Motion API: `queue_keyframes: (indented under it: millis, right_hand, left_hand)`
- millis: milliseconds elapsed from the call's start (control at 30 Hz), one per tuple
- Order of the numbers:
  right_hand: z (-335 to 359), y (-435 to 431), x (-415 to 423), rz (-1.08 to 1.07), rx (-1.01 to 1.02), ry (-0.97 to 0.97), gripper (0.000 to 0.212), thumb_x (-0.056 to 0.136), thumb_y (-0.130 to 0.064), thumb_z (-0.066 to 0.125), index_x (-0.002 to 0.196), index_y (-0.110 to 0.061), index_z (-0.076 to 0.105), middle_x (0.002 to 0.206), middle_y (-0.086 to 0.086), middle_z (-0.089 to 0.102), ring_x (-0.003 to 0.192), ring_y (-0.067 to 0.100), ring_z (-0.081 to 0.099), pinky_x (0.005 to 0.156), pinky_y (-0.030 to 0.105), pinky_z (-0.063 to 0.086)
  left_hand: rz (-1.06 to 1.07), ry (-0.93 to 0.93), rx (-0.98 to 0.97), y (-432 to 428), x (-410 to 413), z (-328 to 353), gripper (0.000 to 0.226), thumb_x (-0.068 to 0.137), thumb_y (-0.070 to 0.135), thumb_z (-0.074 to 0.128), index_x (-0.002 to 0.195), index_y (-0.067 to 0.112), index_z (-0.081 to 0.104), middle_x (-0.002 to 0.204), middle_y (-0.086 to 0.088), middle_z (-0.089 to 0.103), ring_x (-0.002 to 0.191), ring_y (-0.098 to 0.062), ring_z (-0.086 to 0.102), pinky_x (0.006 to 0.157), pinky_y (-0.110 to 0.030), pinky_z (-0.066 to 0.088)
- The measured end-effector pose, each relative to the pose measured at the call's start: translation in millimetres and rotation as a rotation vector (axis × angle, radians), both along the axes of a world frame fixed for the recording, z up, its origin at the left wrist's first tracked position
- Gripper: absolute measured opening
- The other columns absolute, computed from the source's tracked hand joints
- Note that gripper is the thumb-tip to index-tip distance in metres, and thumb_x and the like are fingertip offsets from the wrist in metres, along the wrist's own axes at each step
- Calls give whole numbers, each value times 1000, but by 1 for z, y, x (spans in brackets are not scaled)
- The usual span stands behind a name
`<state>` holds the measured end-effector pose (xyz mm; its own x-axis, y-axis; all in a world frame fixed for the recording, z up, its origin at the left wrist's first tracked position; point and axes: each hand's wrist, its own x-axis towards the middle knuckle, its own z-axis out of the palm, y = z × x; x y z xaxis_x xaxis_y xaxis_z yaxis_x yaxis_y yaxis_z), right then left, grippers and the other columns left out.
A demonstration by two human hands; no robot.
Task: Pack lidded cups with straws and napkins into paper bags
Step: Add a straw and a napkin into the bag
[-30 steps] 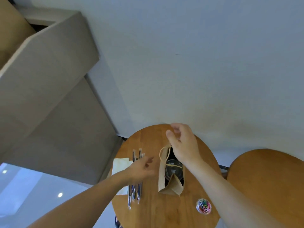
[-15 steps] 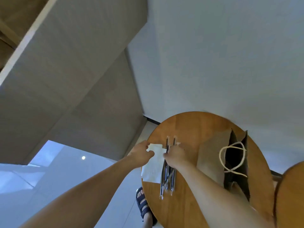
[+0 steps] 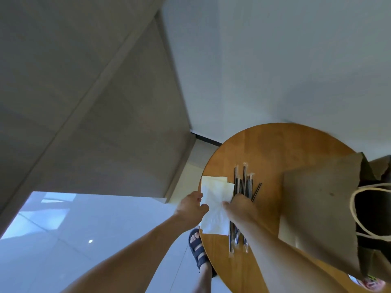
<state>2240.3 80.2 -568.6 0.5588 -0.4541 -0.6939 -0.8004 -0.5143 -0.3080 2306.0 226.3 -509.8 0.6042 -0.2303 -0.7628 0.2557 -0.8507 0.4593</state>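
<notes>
While the left hand (image 3: 191,208) pinches the top napkin (image 3: 215,210) by its nine-o'clock edge, that sheet has slid toward six o'clock since half a second ago, baring a second napkin (image 3: 213,179) beneath. Over the wrapped black straws (image 3: 243,182) the right hand (image 3: 241,208) sits bent, thumb on the top napkin; whether it grips a straw, can't tell. One straw now splays toward one o'clock. Both white napkins lie at the round wooden tabletop's (image 3: 264,149) nine-o'clock rim, and the brown paper bag (image 3: 317,208), with cream rope handles, stands at three o'clock.
</notes>
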Motion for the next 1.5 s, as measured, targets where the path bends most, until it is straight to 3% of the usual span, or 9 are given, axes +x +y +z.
queue_keyframes:
  millis: [300,467,667,767,833,967,1133,1300,1500]
  right_hand:
    - [10,-3,-3,-84,53,-89,28,92,-35,63,80,-10,65,69,7,67,59,19,64,50,27,41]
    - [30,-1,-6,-397,351,-372,16,85,-14,73,83,-2,63,77,13,64,74,29,63,63,31,48]
    - [51,-17,-24,-542,702,-455,19,86,-7,72,97,2,58,87,16,69,72,29,62,61,35,49]
    - [38,-24,-33,-630,623,-490,22,93,-24,68,92,-3,62,83,19,67,71,30,62,64,40,49]
    - [20,-31,-41,-596,355,-455,28,95,-36,62,90,-9,64,75,10,66,72,24,64,71,42,52]
    - [-10,-40,-50,-397,-7,-210,30,90,-49,64,95,-22,52,77,-9,61,72,12,58,60,28,45]
    - [-24,-42,-44,-367,2,-154,27,92,-24,66,67,-24,57,58,-7,62,54,8,61,53,29,55]
    - [-5,-42,-41,-480,69,-251,29,87,-13,68,60,-19,58,53,1,59,51,13,57,52,35,52]
    - [69,-41,-17,-583,347,-686,13,85,-10,72,84,-22,67,73,-1,71,72,18,69,70,36,57]
  left_hand:
    - [29,-15,-8,-2,0,5,49,94,23,56,141,19,46,140,2,54,121,-18,55,94,-26,49]
    - [111,-39,-55,-7,2,10,49,93,26,59,139,19,47,138,1,55,122,-20,55,94,-29,49]
    - [419,254,-227,-22,0,13,43,91,33,65,129,16,56,124,-7,63,108,-27,63,99,-46,52]
    - [419,211,-251,-31,-4,11,16,93,26,62,105,16,67,110,-8,69,97,-25,67,92,-43,56]
    - [422,158,-231,-35,-6,9,11,95,23,60,98,16,67,106,-7,69,94,-24,66,85,-37,57]
    - [398,111,-202,-37,-6,8,9,97,27,57,96,20,64,101,-2,67,88,-20,64,66,-26,54]
    - [378,69,-184,-37,-6,6,8,97,29,56,98,23,61,96,3,65,82,-15,63,54,-18,46]
    - [373,55,-196,-43,-5,13,14,98,30,55,106,20,61,97,3,65,83,-14,63,54,-16,47]
    - [375,12,-274,-66,7,55,15,95,20,54,107,19,63,100,-3,68,90,-23,65,69,-33,55]
